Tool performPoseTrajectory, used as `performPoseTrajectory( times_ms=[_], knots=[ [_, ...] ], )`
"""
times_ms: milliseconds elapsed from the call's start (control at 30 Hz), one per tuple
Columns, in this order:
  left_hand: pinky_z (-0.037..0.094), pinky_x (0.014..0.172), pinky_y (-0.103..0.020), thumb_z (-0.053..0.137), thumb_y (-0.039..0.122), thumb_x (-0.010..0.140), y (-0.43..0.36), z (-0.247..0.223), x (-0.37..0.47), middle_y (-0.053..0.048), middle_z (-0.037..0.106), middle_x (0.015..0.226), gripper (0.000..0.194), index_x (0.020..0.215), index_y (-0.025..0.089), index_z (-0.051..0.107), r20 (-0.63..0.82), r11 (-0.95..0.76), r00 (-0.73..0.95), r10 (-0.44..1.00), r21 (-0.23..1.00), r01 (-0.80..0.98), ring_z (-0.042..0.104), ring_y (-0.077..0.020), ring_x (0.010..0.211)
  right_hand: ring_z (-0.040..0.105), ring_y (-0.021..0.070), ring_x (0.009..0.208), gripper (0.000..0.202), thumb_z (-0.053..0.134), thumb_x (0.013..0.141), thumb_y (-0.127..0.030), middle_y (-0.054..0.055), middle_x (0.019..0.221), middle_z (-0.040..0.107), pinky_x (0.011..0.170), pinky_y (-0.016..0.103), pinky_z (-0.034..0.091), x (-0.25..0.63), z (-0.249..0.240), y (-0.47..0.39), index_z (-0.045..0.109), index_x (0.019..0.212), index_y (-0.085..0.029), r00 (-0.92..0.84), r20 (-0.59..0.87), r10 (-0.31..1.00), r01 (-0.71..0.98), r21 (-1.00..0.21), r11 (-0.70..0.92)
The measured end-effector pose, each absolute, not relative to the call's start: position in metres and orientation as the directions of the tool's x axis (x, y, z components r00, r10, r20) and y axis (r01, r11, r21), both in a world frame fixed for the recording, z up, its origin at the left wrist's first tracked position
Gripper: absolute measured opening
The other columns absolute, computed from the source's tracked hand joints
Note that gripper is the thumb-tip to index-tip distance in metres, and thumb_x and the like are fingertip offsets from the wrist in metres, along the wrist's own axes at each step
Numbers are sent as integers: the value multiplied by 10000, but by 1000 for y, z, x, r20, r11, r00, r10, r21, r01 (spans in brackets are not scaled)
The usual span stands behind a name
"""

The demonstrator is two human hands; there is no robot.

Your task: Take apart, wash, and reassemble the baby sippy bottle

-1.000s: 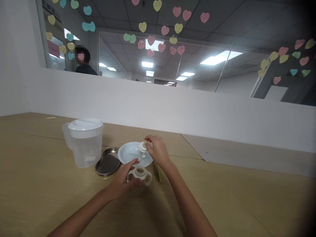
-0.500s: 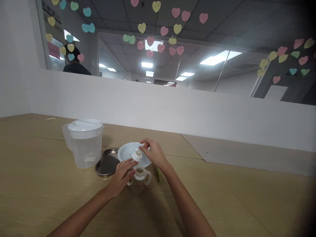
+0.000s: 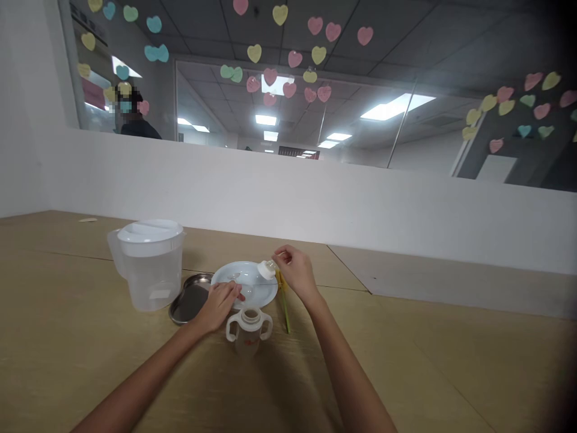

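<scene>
My right hand pinches the clear tip of a baby bottle nipple with a white screw collar, holding it tilted over the right side of a white bowl. Small clear pieces lie inside that bowl. My left hand reaches over the bowl's near left rim, fingers bent and slightly apart from the thumb, with nothing visible between them; whether it touches the bowl is unclear. Nearest to me stands a two-handled baby bottle, upright and uncovered at the top.
Left of the bowl lies a metal tray, partly behind my left hand. A lidded clear pitcher stands farther left. A yellow and green stick-like thing lies right of the bowl. Behind the wooden table rises a white wall; a person shows through the glass.
My right hand has moved right with the nipple and collar, away from above the bottle. My left hand has left the bottle and shifted left and over the bowl's rim.
</scene>
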State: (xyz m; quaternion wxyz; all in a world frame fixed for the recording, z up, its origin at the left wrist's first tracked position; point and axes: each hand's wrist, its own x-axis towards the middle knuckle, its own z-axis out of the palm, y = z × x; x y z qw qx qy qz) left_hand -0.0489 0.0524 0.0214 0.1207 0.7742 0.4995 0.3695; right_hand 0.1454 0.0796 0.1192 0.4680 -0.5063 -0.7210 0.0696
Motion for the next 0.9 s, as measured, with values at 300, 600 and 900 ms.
performPoseTrajectory(
  times_ms=[300, 600, 900],
  knots=[
    [416, 692, -353, 218, 516, 885, 52, 76, -24, -126, 671, 807, 542, 880, 147, 615, 302, -308, 242, 922, 196, 931, 630, -267, 784, 586, 139, 621, 116, 574, 736, -225, 32, 691, 670, 608, 245, 422, 143, 118, 77, 675, 737, -166, -94, 578, 811, 690, -549, 471],
    [432, 723, -304, 460, 510, 809, 46, 96, -26, -69, 657, 1027, 470, 1172, 216, 515, 478, -514, 303, 824, 408, 754, 612, -241, 895, 570, 124, 579, 106, 566, 721, -247, 16, 650, 644, 575, 236, 436, 134, 125, 64, 635, 708, -168, -104, 619, 778, 562, -609, 560],
    [420, 891, -324, 542, 449, 788, 51, 116, -45, -60, 608, 1163, 450, 1168, 208, 549, 630, -646, 333, 701, 363, 672, 560, -223, 1040, 576, 128, 608, 193, 575, 682, -276, 10, 687, 616, 565, 233, 456, 123, 121, 63, 586, 838, -162, -143, 609, 780, 414, -680, 606]
  ],
)
